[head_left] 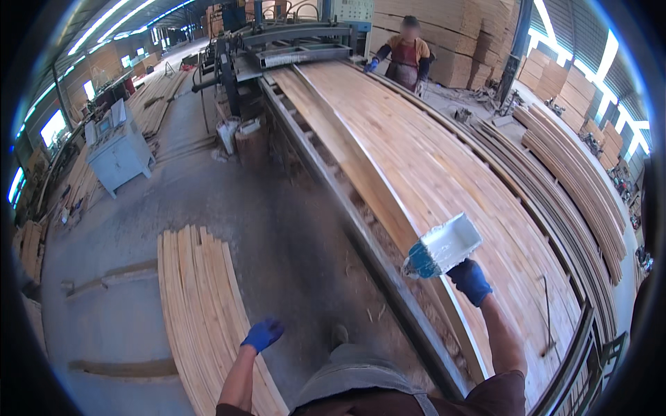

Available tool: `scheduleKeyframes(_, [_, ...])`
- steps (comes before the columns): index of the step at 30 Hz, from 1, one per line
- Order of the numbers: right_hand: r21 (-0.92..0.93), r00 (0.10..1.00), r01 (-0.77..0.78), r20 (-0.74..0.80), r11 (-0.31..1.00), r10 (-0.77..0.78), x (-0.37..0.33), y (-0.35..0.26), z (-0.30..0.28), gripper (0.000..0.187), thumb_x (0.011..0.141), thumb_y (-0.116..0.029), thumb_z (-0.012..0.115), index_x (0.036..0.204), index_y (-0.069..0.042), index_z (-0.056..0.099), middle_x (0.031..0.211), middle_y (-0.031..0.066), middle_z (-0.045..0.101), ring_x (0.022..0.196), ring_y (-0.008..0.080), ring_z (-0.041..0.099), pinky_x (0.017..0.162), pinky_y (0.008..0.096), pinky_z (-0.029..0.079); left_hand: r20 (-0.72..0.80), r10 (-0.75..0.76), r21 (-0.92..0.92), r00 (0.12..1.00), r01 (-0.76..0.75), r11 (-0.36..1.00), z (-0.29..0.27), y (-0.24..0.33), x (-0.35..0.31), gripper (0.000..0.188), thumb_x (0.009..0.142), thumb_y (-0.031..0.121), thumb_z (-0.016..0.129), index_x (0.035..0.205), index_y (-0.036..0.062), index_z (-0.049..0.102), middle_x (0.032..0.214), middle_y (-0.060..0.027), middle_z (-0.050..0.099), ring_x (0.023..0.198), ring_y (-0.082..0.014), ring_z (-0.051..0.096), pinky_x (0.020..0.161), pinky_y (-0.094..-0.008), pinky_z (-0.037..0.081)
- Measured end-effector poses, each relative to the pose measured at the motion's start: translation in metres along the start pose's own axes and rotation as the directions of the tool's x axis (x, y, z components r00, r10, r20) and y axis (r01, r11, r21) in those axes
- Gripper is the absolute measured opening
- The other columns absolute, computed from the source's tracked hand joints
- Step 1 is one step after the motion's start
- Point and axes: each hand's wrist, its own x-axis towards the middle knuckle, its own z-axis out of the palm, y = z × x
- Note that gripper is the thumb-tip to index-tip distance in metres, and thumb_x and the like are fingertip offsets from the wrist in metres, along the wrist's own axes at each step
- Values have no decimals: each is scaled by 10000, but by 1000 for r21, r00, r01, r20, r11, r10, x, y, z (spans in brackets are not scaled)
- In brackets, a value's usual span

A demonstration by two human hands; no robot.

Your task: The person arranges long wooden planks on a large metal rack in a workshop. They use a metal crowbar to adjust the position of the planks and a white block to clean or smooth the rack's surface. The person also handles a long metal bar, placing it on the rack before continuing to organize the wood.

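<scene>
My right hand (472, 281), in a blue glove, is closed on a glue box (449, 244), a small open container coated inside with white paste, its left end blue. The box is over the edge of a long wooden strip (392, 197) standing on its side. A white line of the paste runs along that strip's top edge. Beside it lies a wide panel of joined wooden strips (444, 159) on the machine's bed. Out to the left, my blue-gloved left hand (263, 335) is empty, fingers apart, near a stack of loose wooden strips (198, 305).
A press machine (298, 45) spans the bed's far end. Across the panel stands a co-worker (406, 55) in a red apron. A steel rail (347, 222) edges the bed. Buckets (227, 134) and a grey cabinet (119, 156) are at left; long timber piles (572, 180) lie at right.
</scene>
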Motion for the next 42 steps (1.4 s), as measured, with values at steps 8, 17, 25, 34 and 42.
scheduleKeyframes(8, [12,984,-166,69,986,165,259,-99,61,258,921,-260,702,1051,-37,715,777,122,698,689,182,647,674,373,536,242,-613,-567,752,623,539,-22,-228,23,313,993,343,569,1040,87,744,879,-133,753,707,-246,719,691,-378,588])
scheduleKeyframes(17, [188,931,-228,-244,955,270,356,-141,85,77,903,-72,638,857,-12,651,690,31,642,587,106,590,532,290,495,151,29,125,988,-48,991,-209,-76,486,418,947,364,639,1205,37,677,1089,-209,718,975,-387,694,886,-444,546])
scheduleKeyframes(25, [32,843,-301,-459,953,282,363,-137,103,182,821,-101,741,970,-8,693,908,176,739,858,333,719,723,414,541,213,913,322,348,-907,270,-231,322,847,532,813,369,735,1242,67,647,1144,-167,705,1049,-324,678,901,-462,524])
scheduleKeyframes(34, [116,640,-447,-651,887,408,365,-149,153,213,814,-81,730,1008,3,702,922,168,749,854,273,728,755,381,545,806,493,400,326,-915,-49,-137,418,972,641,747,491,775,1231,91,645,1186,-182,674,1086,-356,659,904,-491,512])
scheduleKeyframes(42, [405,376,-518,-684,754,625,381,-200,194,209,844,-86,733,1016,23,689,897,62,733,777,134,646,706,332,537,898,435,188,70,-954,-234,-105,409,997,488,752,470,775,1020,71,693,984,-168,709,934,-347,699,803,-486,510])
